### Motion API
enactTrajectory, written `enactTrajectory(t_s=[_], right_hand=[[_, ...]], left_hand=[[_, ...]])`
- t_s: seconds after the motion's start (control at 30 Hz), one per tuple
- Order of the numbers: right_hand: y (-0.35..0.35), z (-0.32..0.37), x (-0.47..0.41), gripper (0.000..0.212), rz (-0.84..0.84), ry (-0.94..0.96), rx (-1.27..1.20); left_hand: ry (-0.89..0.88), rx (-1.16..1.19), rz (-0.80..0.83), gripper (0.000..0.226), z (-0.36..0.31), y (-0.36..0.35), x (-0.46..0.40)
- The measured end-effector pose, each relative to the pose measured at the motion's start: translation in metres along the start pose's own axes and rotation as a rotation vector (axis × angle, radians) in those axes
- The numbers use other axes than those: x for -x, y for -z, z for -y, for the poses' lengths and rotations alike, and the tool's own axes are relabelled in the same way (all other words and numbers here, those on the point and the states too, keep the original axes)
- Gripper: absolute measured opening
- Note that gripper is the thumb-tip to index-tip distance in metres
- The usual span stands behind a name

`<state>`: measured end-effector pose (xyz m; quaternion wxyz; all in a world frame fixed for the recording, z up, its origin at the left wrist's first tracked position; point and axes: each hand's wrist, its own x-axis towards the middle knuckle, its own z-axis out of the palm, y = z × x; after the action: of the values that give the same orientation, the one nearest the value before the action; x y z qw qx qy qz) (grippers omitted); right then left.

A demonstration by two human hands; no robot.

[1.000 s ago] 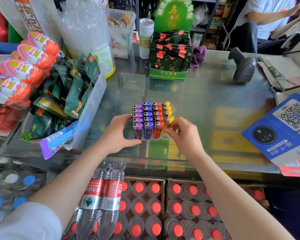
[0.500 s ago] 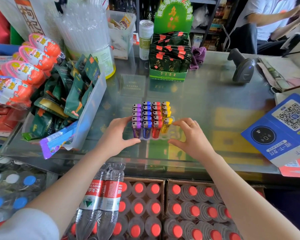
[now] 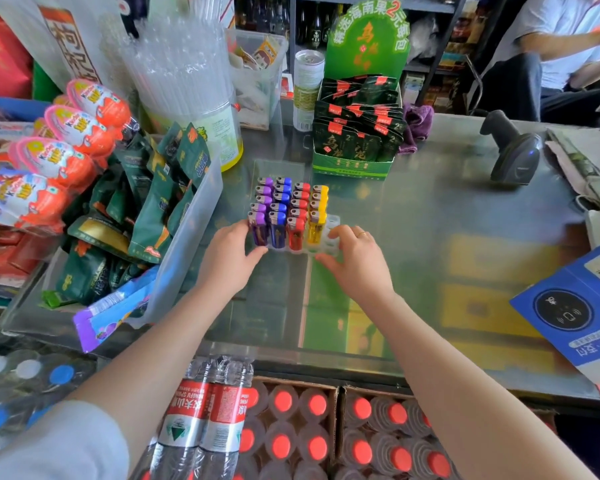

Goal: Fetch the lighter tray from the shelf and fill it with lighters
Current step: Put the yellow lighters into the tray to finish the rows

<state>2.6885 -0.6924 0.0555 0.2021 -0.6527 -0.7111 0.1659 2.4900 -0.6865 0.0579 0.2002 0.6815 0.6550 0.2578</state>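
Observation:
A clear plastic lighter tray (image 3: pixel 332 221) stands on the glass counter (image 3: pixel 430 220). It holds several upright lighters (image 3: pixel 291 209) in purple, blue, red and yellow columns. The slots in its rightmost column are bare. My left hand (image 3: pixel 229 258) holds the tray's near left corner, thumb along the front edge and fingers against the purple lighters. My right hand (image 3: pixel 355 261) holds the near right corner, fingers curled over the bare slots and thumb at the front edge.
A clear bin of green snack packs (image 3: pixel 174 237) stands close on the left. A green display box (image 3: pixel 355 140) and a can (image 3: pixel 307 88) sit behind the tray. A barcode scanner (image 3: pixel 513 154) and a blue QR sign (image 3: pixel 575 306) are to the right. Bottled water crates (image 3: pixel 291 438) are below.
My right hand let go of the front yellow lighter and moved down to the tray's near right corner. My left hand stayed at the left corner.

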Motion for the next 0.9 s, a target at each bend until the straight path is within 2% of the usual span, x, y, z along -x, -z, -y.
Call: enactTrajectory(t_s=[0.2, 0.3, 0.67, 0.9], right_hand=[[-0.013, 0.011, -0.055, 0.045, 0.026, -0.048, -0.004], [-0.018, 0.016, -0.075, 0.046, 0.019, -0.058, 0.004], [-0.026, 0.028, -0.108, 0.046, -0.003, -0.076, 0.102], [-0.028, 0.036, -0.105, 0.045, 0.013, -0.094, 0.156]], left_hand=[[0.151, 0.072, -0.112, 0.035, -0.003, -0.011, -0.036], [0.13, 0.103, -0.137, 0.048, -0.003, -0.011, -0.042], [0.145, 0.069, -0.082, 0.062, -0.003, -0.005, -0.044], [0.108, 0.103, -0.054, 0.06, -0.006, -0.001, -0.03]])
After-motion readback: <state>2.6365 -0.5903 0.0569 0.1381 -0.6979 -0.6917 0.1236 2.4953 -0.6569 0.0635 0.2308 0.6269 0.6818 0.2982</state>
